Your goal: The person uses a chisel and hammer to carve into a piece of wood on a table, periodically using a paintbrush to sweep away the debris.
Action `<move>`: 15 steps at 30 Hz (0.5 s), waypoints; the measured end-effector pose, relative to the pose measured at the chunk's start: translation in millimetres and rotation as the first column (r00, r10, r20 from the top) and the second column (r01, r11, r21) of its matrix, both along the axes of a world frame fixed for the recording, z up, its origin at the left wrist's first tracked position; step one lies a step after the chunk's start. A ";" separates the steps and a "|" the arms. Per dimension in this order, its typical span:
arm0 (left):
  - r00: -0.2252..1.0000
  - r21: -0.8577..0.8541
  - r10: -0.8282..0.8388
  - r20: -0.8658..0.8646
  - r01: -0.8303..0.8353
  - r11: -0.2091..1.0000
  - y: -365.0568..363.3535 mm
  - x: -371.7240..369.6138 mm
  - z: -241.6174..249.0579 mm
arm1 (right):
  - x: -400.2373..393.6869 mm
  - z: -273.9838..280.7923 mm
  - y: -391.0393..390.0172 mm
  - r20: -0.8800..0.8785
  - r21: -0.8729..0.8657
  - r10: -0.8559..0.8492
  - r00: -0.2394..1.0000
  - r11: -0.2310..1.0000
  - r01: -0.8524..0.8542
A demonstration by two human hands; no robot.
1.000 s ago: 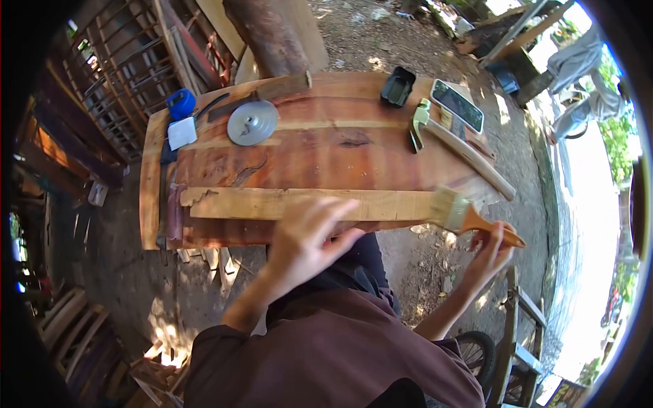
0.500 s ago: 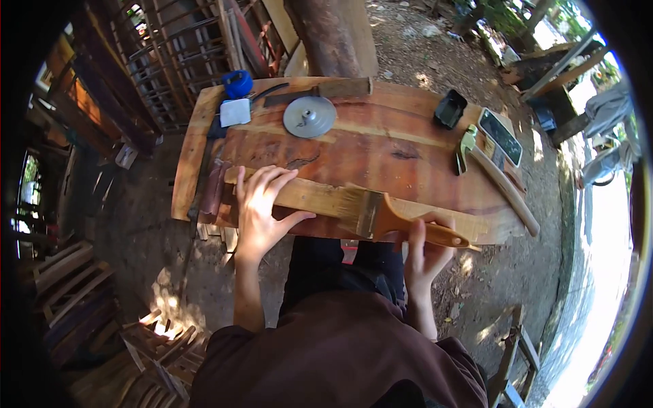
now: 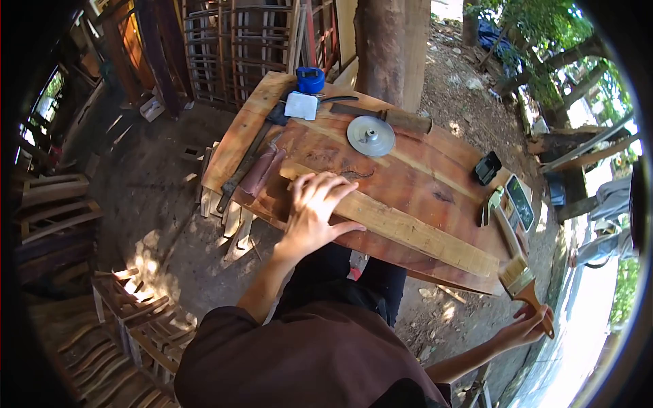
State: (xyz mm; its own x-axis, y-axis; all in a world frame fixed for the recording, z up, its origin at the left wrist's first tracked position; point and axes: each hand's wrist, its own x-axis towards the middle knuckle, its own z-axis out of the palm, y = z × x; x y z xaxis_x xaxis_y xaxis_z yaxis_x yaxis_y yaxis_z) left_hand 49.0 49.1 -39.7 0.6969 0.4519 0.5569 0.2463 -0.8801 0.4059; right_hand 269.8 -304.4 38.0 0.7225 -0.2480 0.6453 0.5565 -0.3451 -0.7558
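A long pale wooden strip (image 3: 415,231) lies along the near edge of a reddish wooden table (image 3: 408,173). My left hand (image 3: 314,214) rests over the strip's left part, thumb and fingers apart on either side of it. Off the table's right end, my right hand (image 3: 524,330) grips the orange handle of a wide brush (image 3: 520,282). The bristles point up and left, close to the strip's right end. Whether they touch the table edge I cannot tell.
On the table are a metal disc (image 3: 371,136), a blue item (image 3: 310,80), a white pad (image 3: 301,106), a saw-like tool (image 3: 408,122), a dark red roll (image 3: 262,172), a black case (image 3: 487,168), a phone (image 3: 520,202) and a green-headed hammer (image 3: 507,232).
My right hand has carried the brush from the strip's middle rightward past its end. The head view has turned, so the table appears tilted. My left hand stays on the strip.
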 end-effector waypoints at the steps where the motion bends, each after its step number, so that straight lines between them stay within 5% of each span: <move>1: 1.000 0.006 0.005 0.019 -0.005 1.000 -3.8 3.4 -2.1 | 5.5 2.5 7.0 0.012 0.001 0.012 1.000 1.000 -0.012; 3: 0.998 -0.007 0.017 0.056 -0.016 1.000 -10.8 11.0 -4.6 | 18.4 6.0 34.0 -0.145 0.153 0.372 0.917 0.924 -0.350; 5: 0.996 -0.051 0.004 0.091 0.000 0.999 -14.7 18.1 -8.7 | 17.2 7.6 92.7 -0.233 0.230 0.418 0.878 0.901 -0.368; 7: 0.997 -0.052 -0.014 0.080 0.019 0.998 -15.7 20.7 -8.5 | 0.7 23.6 145.1 -0.329 0.291 0.795 0.510 0.599 -0.746; 9: 0.996 -0.021 -0.021 0.091 0.023 1.000 -16.5 16.9 -5.2 | -7.6 39.0 202.8 -0.345 0.175 0.907 0.241 0.314 -0.933; 13: 0.992 -0.042 -0.052 0.119 0.058 0.997 -15.3 11.0 -5.6 | -28.7 41.4 320.2 -0.377 0.435 0.876 -0.301 -0.119 -0.893; 15: 0.987 -0.021 -0.078 0.143 0.082 0.996 -15.5 10.5 -8.7 | -43.0 29.1 373.9 -0.419 0.593 0.792 -0.443 -0.131 -0.795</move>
